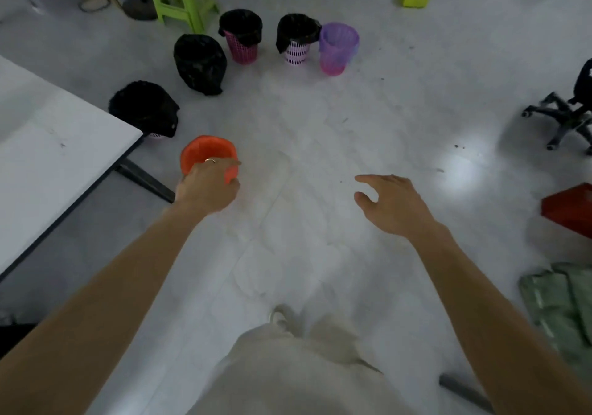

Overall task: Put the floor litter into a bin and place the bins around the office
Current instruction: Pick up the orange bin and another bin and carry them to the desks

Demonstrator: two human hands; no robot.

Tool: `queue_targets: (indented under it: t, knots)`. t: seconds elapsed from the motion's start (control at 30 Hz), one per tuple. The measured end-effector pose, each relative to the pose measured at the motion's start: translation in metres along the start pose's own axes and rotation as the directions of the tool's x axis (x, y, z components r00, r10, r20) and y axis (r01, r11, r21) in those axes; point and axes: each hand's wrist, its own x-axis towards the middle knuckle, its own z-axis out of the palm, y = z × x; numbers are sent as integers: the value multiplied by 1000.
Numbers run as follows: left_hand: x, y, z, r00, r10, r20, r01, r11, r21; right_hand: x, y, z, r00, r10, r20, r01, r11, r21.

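L hand (208, 185) grips rim of round orange plastic bin (205, 151) beside white table (57, 145) corner; R hand (394, 204) loose, empty. Lift straight, keep bin upright.

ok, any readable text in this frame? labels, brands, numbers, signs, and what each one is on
None readable: no words, numbers or signs show anywhere in the head view.
orange bin, gripped at the rim by the left hand: no label visible.
purple bin: plain mesh, no print.
red box at the right edge: no print visible, partly cut off.
white table: only dark smudges, no text.
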Motion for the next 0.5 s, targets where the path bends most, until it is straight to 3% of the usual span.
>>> queue_targets:
  t: [0.13,0.33,0.5]
  knots:
    - [97,6,-24,999,-44,-14,44,998,-33,108,-13,-32,999,-35,6,35,999,-15]
    - [244,-7,-67,982,-176,-64,168,980,-109,309,-66,-76,979,-198,58,200,979,-37]
    - [322,-29,-91,937,-344,-53,327,922,-207,444,-127,-106,905,-383,184,400,914,-67]
